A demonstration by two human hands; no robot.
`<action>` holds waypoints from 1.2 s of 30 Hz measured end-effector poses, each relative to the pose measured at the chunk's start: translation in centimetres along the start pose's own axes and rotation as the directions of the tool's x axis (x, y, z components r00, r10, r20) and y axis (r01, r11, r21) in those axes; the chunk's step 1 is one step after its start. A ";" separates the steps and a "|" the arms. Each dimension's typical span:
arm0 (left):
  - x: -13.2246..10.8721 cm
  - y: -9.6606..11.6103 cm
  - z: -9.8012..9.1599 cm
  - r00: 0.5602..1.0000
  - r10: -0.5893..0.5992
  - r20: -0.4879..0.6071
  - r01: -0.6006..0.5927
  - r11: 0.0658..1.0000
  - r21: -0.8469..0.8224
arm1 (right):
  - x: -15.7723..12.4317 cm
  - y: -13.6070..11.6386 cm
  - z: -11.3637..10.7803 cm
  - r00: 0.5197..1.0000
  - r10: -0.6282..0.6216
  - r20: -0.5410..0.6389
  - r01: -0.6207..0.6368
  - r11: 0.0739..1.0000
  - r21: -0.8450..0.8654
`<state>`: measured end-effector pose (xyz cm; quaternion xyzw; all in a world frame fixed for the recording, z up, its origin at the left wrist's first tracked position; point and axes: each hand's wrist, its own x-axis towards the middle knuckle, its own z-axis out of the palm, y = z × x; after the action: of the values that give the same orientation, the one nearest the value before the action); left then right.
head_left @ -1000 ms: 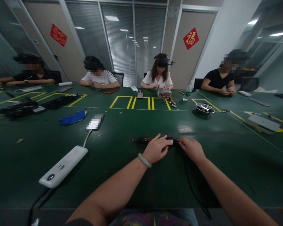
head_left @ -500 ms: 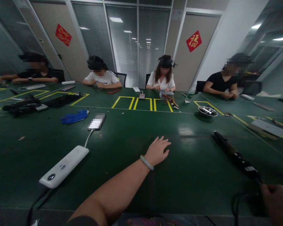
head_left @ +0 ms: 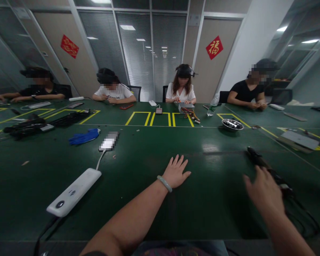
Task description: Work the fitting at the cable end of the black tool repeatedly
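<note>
My left hand (head_left: 175, 172), a pale green bangle (head_left: 164, 184) on its wrist, lies palm down on the green table with its fingers spread and nothing in it. Further right, my right hand (head_left: 265, 190) is slightly blurred, its fingers apart and holding nothing. It hovers just left of a long black stick-shaped device (head_left: 276, 174) with a black cable (head_left: 306, 212), partly covering it. I cannot tell whether the fingers touch it. To the left lies a white power bank (head_left: 76, 192), joined by a white cable (head_left: 100, 160) to a phone (head_left: 109, 141) with a blurred-out screen.
A blue glove (head_left: 84, 137) and a black bundle of gear (head_left: 26, 126) lie at left. A metal bowl (head_left: 232, 124) and water bottle (head_left: 212, 106) stand further back. Several people sit opposite; one handles a grey box with coloured wires (head_left: 190, 114). A flat grey panel (head_left: 300, 140) lies right.
My right hand has let go of the black device's near end and moved up and left beside it. My left hand stays in place, its fingers spread slightly wider.
</note>
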<state>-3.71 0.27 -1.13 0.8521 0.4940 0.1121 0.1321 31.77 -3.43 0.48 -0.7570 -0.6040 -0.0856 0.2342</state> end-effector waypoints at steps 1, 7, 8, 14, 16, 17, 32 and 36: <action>0.0 0.0 0.1 1.000 0.003 -0.007 -0.003 1.000 0.009 | 0.1 -3.1 0.5 0.992 -0.127 0.028 0.125 0.990 0.067; -0.1 0.3 1.1 0.991 0.052 -0.121 -0.037 0.992 0.124 | -0.8 -19.2 2.5 0.676 -0.728 0.114 0.599 0.633 0.490; -0.1 0.3 1.3 0.991 0.057 -0.117 -0.040 0.988 0.147 | -1.1 -20.7 2.9 0.605 -0.786 0.126 0.626 0.568 0.534; 0.7 -0.1 3.0 0.998 -0.008 -0.060 0.021 0.978 0.208 | -2.4 -22.9 4.9 0.487 -0.857 0.168 0.560 0.454 0.693; 1.0 -0.3 3.6 0.998 -0.014 -0.059 0.026 0.977 0.211 | -2.3 -22.5 5.1 0.493 -0.856 0.158 0.550 0.447 0.706; 1.1 -0.3 3.8 0.997 -0.023 -0.068 0.036 0.977 0.209 | -2.2 -22.3 5.1 0.489 -0.858 0.158 0.546 0.442 0.712; 0.1 -0.2 0.9 0.996 0.036 -0.077 -0.030 0.997 0.075 | 2.7 -16.4 5.2 0.845 -0.533 0.038 0.498 0.811 0.306; 0.0 -0.3 0.3 0.999 0.022 -0.026 -0.022 1.000 0.016 | 6.4 -7.0 5.3 0.956 0.136 -0.259 -0.139 0.990 0.005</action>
<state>-3.85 0.38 -1.52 0.8569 0.4871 0.1207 0.1177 25.92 5.70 0.24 -0.7811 -0.5135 -0.1711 0.3114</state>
